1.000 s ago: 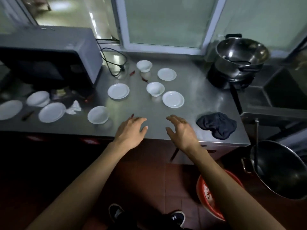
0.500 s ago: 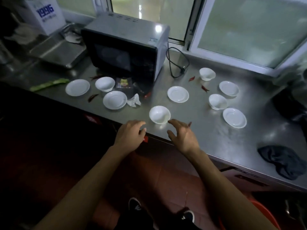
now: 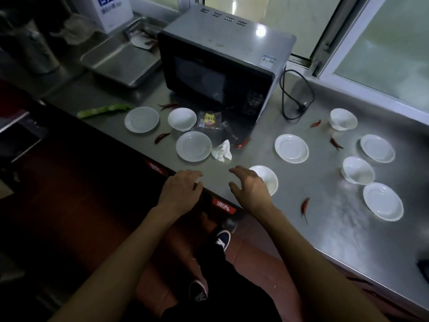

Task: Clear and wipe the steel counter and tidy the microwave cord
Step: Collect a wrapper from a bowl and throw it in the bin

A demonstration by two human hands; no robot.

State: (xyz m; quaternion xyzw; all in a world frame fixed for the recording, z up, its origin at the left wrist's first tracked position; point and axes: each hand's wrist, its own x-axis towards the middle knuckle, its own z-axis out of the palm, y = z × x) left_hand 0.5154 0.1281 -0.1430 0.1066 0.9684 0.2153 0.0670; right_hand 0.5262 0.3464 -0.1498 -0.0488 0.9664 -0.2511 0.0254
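Both hands sit low centre of the frame, at the near edge of the brushed steel desk (image 3: 325,228). The left hand (image 3: 181,190) lies palm down, fingers relaxed, holding nothing. The right hand (image 3: 251,184) is spread, fingers loosely arched and empty, in front of a round white bowl (image 3: 270,180).

Glossy white saucers and bowls are scattered across the dull, streaky metal. A crumpled white tissue (image 3: 222,151) lies centre frame, beside a clear wrapper (image 3: 209,120) with a yellow and red label, too small to read. Wrinkled red chillies dot the surface, one (image 3: 304,205) just right of the right hand.

The boxy microwave (image 3: 222,66) stands upper centre, its black cord (image 3: 296,94) looping loose on the desk to its right. A red tag (image 3: 223,205) on the desk front carries white characters. A white box (image 3: 111,10) upper left shows blue digits, cut off.
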